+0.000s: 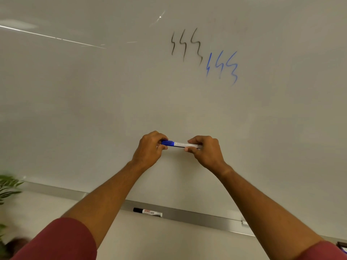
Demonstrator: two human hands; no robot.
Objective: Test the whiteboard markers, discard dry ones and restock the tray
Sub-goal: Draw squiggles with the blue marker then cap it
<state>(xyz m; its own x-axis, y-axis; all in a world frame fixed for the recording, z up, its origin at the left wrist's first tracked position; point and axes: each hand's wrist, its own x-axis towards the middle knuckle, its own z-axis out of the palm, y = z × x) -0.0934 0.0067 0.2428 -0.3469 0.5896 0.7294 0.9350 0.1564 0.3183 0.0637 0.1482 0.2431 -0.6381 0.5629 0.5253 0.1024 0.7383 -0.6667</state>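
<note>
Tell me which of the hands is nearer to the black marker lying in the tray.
Left. The left hand, gripping the blue marker at its cap end, is almost straight above the black marker; the right hand, holding the barrel, is above and further right.

Black marker [147, 212] occupies tray [197, 217] left part; bare stretch to its right.
</note>
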